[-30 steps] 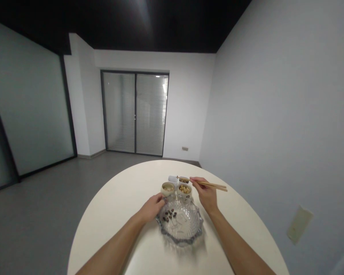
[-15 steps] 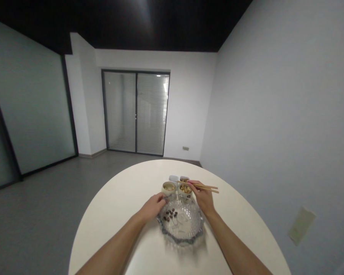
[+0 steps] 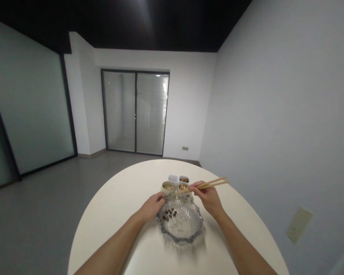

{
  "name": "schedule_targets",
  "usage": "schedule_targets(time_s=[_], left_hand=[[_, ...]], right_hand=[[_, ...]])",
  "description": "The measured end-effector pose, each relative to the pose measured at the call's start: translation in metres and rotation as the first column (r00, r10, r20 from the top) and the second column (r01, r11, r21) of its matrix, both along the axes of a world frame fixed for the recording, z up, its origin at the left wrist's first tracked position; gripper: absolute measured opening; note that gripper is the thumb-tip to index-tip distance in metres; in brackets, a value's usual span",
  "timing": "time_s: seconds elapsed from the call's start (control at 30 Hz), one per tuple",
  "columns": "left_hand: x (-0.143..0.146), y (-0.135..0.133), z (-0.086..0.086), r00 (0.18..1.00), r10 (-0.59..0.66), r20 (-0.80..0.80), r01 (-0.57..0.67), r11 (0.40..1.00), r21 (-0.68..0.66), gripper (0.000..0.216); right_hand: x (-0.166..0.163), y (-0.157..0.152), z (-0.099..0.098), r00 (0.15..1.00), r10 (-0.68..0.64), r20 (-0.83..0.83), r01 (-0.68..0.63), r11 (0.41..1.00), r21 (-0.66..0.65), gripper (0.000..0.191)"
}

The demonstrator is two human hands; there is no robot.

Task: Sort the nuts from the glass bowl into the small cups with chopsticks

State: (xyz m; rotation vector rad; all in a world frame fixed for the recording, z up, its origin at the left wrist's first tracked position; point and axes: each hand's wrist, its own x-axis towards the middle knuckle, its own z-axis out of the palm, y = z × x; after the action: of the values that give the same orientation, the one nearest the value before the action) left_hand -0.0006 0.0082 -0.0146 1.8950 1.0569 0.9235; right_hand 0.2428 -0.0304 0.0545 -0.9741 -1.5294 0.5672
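Observation:
A scalloped glass dish (image 3: 180, 229) sits on the round white table (image 3: 117, 214) with several dark beans (image 3: 169, 214) at its far left. My left hand (image 3: 151, 206) curls over the dish's far left rim. My right hand (image 3: 208, 195) grips wooden chopsticks (image 3: 210, 183) whose tips point left toward the small cups. Behind the dish stand a cream cup (image 3: 167, 187) of pale nuts, a cup of yellow nuts (image 3: 183, 189), a white cup (image 3: 173, 178) and a cup of dark beans (image 3: 184, 179).
The table's right edge runs close to a grey wall (image 3: 275, 114). Grey floor (image 3: 40, 198) and sliding glass doors (image 3: 135, 112) lie beyond the table. A pale wall plate (image 3: 299, 224) is low on the right.
My right hand has drawn back from the far dark-bean cup toward the dish. The chopsticks' rear ends have swung up to the right. My left hand has stayed on the rim.

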Motion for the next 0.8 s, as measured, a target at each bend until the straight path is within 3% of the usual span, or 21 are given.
schedule_targets(time_s=[0.13,0.27,0.53,0.8], left_hand=[[0.001,0.0,0.001,1.0,-0.018,0.015,0.018,1.0,0.015,0.028],[0.002,-0.002,0.006,1.0,-0.012,0.017,0.012,1.0,0.013,0.027],[0.005,-0.005,0.012,0.998,-0.045,0.042,0.044,0.999,0.018,0.03],[0.005,-0.004,0.009,1.0,-0.004,0.013,0.004,1.0,0.018,0.025]], right_hand=[[-0.009,-0.01,0.003,0.986,0.163,0.041,-0.157,0.981,-0.117,0.022],[-0.019,-0.014,0.001,0.964,0.247,0.096,-0.23,0.96,-0.16,0.021],[-0.023,-0.012,-0.009,0.948,0.275,0.159,-0.247,0.952,-0.179,0.023],[-0.022,-0.009,-0.013,0.957,0.275,0.098,-0.25,0.945,-0.211,0.026]])
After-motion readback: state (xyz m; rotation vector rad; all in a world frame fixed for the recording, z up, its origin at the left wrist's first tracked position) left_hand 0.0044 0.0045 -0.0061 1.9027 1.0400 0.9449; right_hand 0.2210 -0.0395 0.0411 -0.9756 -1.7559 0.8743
